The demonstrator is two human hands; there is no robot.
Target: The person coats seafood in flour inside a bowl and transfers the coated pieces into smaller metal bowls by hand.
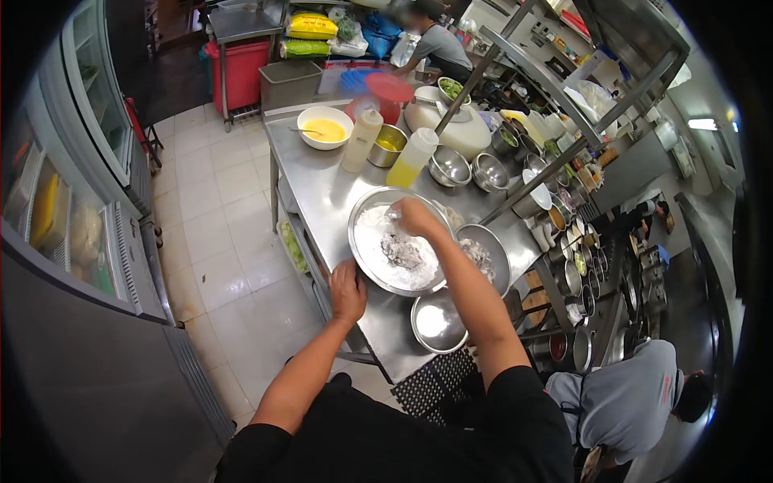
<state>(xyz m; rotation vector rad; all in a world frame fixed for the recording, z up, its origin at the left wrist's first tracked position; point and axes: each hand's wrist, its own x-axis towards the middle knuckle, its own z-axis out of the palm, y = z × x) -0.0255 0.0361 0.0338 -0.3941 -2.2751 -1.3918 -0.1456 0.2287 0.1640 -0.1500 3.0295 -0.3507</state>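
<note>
A wide metal bowl (355, 241) of white flour (374, 253) stands on the steel table (318, 189). Greyish floured pieces (403, 251) lie in a heap in its middle; their kind is unclear. My right hand (415, 217) is inside the bowl near its far rim, fingers curled down and white with flour. My left hand (348, 291) lies at the table's left edge, close beside the bowl, with its fingers stretched forward and nothing seen in them. Against the bowl's right side sits a second metal bowl (501, 262) holding similar greyish pieces.
A shiny metal bowl (439, 322) stands at the near table edge. Behind are a bowl of yellow liquid (324, 115), squeeze bottles (362, 141) and a metal pot (389, 145). A shelf post (483, 68) rises at right. Co-workers stand at the back (443, 50) and lower right (632, 394).
</note>
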